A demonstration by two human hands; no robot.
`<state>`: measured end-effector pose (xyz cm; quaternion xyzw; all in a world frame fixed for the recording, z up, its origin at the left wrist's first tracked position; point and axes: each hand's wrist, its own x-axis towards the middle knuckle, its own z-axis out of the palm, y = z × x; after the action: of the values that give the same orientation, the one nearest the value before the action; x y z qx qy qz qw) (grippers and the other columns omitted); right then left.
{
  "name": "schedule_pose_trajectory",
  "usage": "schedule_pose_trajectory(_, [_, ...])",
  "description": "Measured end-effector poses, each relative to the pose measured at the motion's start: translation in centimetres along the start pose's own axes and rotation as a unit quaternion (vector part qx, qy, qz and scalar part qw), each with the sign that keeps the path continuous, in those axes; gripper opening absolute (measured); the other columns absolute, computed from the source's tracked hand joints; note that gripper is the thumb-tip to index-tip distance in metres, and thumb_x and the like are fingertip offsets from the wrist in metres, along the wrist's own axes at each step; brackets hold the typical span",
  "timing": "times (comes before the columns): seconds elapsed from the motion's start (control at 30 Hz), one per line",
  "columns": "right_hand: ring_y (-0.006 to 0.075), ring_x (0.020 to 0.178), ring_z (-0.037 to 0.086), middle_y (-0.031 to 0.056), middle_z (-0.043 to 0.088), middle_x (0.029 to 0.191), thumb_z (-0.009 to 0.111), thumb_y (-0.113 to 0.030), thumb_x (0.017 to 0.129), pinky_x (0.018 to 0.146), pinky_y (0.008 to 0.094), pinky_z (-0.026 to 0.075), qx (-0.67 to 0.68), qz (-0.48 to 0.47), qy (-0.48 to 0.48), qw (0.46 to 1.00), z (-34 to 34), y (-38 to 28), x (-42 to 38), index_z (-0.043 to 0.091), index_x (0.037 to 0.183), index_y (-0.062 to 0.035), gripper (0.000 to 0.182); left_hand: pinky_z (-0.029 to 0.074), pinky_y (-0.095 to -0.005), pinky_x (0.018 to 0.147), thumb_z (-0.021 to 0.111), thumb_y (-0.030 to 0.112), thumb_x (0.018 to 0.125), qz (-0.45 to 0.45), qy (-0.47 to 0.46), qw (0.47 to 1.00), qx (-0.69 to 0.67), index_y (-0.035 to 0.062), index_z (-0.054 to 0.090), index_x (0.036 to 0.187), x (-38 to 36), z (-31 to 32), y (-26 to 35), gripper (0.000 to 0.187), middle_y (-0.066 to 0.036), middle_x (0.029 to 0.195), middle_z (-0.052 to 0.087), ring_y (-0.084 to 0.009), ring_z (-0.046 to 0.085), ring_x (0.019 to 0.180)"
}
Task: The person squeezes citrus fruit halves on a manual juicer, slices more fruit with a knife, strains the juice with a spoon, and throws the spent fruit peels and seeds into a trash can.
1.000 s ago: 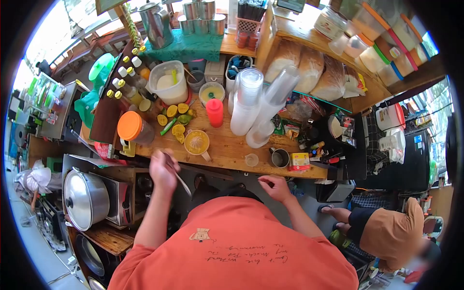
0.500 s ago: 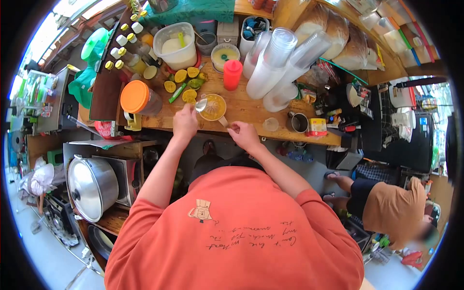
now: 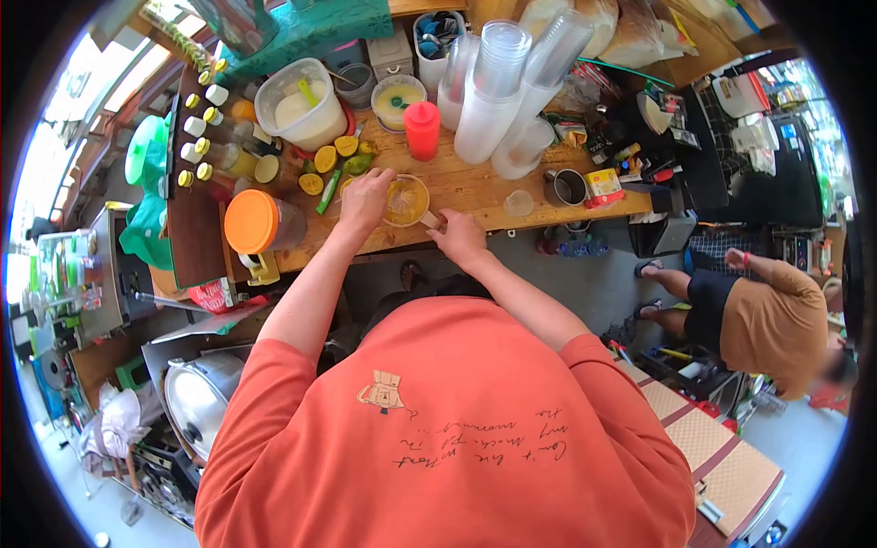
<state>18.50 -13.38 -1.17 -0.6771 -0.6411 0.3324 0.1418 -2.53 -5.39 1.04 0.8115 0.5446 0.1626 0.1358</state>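
Note:
A yellow citrus juicer (image 3: 406,203) with a ridged cone stands near the front edge of the wooden counter. My right hand (image 3: 459,237) pinches its pale handle. My left hand (image 3: 367,203) is at the juicer's left rim, fingers curled downward; what they hold, if anything, is hidden. A cut citrus half is mostly covered behind that hand. Farther back lie more citrus halves (image 3: 346,146) with orange-yellow insides and green peel. A knife with a green handle (image 3: 329,192) rests to the left of my left hand.
An orange-lidded jar (image 3: 252,221) and several bottles (image 3: 225,159) stand left. Behind are a white tub (image 3: 299,110), a red squeeze bottle (image 3: 422,132) and stacked plastic cups (image 3: 487,119). A metal mug (image 3: 565,188) sits right. Another person (image 3: 767,320) is at far right.
The spoon that was in my left hand is out of sight. That hand has moved up beside the juicer's rim. My right hand stays at the handle. The view has shifted.

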Motion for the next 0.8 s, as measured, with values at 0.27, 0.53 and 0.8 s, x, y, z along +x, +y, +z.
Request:
schedule_pose_trajectory(0.27, [0.0322, 0.081, 0.069, 0.0102, 0.072, 0.082, 0.077, -0.024, 0.078, 0.073, 0.0442, 0.054, 0.032, 0.011, 0.035, 0.999, 0.6, -0.3, -0.6, 0.071, 0.096, -0.0088, 0.024, 0.053, -0.0463, 0.076, 0.055, 0.008, 0.084, 0.052, -0.065, 0.996, 0.016, 0.0121, 0.067, 0.100, 0.4, -1.1, 0.6, 0.021, -0.013, 0.094, 0.067, -0.0356, 0.067, 0.090])
schedule_pose_trajectory(0.53, [0.0326, 0.081, 0.069, 0.0111, 0.072, 0.082, 0.076, -0.025, 0.078, 0.072, 0.0445, 0.054, 0.019, 0.007, 0.062, 0.998, 0.8, -0.6, -1.1, 0.072, 0.093, -0.0092, 0.022, 0.052, -0.0486, 0.073, 0.055, 0.011, 0.087, 0.069, -0.080, 0.994, 0.030, 0.0127, 0.066, 0.100, 1.7, -1.5, 0.4, 0.017, -0.014, 0.091, 0.067, -0.0370, 0.066, 0.088])
schedule_pose_trajectory(0.8, [0.0380, 0.078, 0.067, 0.0180, 0.069, 0.082, 0.067, -0.022, 0.078, 0.070, 0.0487, 0.053, 0.016, -0.017, 0.113, 0.993, 2.8, 0.9, -0.5, 0.071, 0.086, -0.0093, 0.016, 0.053, -0.0472, 0.068, 0.061, 0.023, 0.087, 0.112, -0.075, 0.989, 0.063, 0.0157, 0.071, 0.097, 2.0, -1.6, 0.8, 0.016, -0.014, 0.086, 0.068, -0.0346, 0.068, 0.082])
